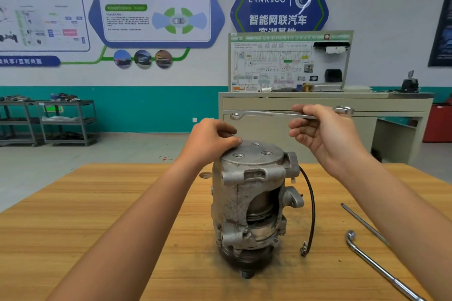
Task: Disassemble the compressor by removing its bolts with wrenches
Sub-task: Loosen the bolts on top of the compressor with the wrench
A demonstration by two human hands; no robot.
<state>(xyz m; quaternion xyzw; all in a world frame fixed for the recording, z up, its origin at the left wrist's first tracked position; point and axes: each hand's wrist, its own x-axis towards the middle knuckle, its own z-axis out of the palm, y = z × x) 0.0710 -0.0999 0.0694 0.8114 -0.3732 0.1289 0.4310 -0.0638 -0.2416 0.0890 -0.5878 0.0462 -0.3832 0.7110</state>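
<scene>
A grey cast-metal compressor (249,203) stands upright, pulley end down, in the middle of the light wooden surface (122,215). The left hand (210,139) rests on the far left rim of its flat top with fingers curled; whether they pinch anything cannot be told. The right hand (322,134) grips a silver double-ended ring wrench (259,112) level above the compressor. A chrome L-shaped socket wrench (367,259) lies at the right
</scene>
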